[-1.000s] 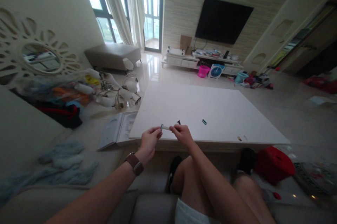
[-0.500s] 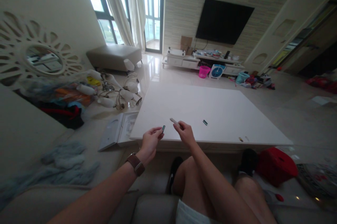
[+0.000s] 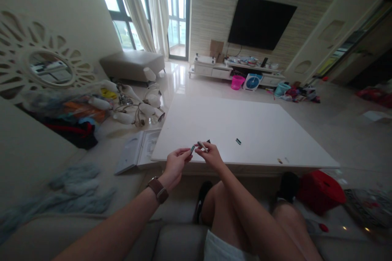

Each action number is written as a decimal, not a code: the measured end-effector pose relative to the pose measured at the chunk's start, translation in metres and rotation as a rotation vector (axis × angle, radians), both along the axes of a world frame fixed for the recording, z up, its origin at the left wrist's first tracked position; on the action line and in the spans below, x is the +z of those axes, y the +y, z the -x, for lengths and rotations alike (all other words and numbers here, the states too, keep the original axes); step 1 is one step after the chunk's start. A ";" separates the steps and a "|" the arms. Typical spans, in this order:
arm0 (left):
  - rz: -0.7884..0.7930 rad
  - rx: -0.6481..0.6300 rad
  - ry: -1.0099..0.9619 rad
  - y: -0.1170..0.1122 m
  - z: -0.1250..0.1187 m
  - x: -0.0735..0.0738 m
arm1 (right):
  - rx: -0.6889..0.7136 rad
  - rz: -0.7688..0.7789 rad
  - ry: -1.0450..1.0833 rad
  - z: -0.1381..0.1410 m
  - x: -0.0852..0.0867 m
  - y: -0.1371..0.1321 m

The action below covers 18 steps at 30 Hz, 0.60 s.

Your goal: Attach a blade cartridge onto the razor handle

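On the far left, a round mirror (image 3: 50,68) in a petal-shaped frame stands near the wall, with a lamp (image 3: 147,109) of many white shades lying on the floor beyond it. An opened white box (image 3: 128,155) lies on the floor just beside the counter (image 3: 260,124). The left hand (image 3: 176,163), with a watch (image 3: 158,190) at its wrist, has its fingers pinched on a small green piece (image 3: 192,150), raised near the counter's close edge. Just beside it, the right hand (image 3: 213,157) grasps a pale stick (image 3: 202,146) between its fingers, its end tilted towards the green piece; whether the two touch cannot be told. Just behind the right hand is a small black piece (image 3: 208,141), partly hidden. Farther right, a green strip (image 3: 238,141) lies on the counter, then a tiny gold piece (image 3: 279,161) near the close edge. A red stool (image 3: 321,191) stands on the floor at the right.
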<state>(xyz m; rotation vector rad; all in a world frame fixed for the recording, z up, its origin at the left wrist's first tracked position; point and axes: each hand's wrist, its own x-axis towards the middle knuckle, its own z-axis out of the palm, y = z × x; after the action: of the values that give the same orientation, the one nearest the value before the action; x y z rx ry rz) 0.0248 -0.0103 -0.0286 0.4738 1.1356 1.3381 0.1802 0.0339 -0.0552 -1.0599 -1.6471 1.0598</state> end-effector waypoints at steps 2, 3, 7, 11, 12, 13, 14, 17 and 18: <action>-0.003 -0.014 0.009 -0.001 0.000 0.001 | 0.017 0.018 0.037 0.001 0.002 -0.001; -0.002 -0.019 0.013 -0.001 0.000 0.001 | 0.033 0.029 0.055 0.001 0.002 -0.001; 0.007 -0.043 0.027 -0.002 0.000 0.000 | 0.108 0.058 0.073 0.001 0.003 -0.003; 0.008 -0.034 0.035 -0.001 0.000 -0.001 | 0.136 0.050 -0.016 0.000 0.002 -0.004; 0.011 -0.028 0.031 -0.001 0.000 -0.002 | 0.133 0.047 -0.028 0.000 0.001 -0.004; 0.016 -0.024 0.026 -0.001 0.000 -0.002 | 0.128 0.044 -0.031 0.000 0.001 -0.004; 0.021 -0.018 0.021 -0.001 0.000 -0.002 | 0.125 0.042 -0.031 0.000 0.000 -0.003; 0.032 -0.006 0.025 0.000 0.000 -0.004 | 0.129 0.038 -0.051 -0.001 -0.002 -0.003; 0.032 -0.005 0.030 0.000 0.000 -0.005 | 0.131 0.038 -0.060 -0.001 -0.002 -0.002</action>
<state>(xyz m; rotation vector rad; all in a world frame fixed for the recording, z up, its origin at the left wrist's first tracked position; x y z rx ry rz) 0.0248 -0.0102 -0.0331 0.4748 1.1782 1.3104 0.1812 0.0318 -0.0576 -1.0287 -1.7704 1.1583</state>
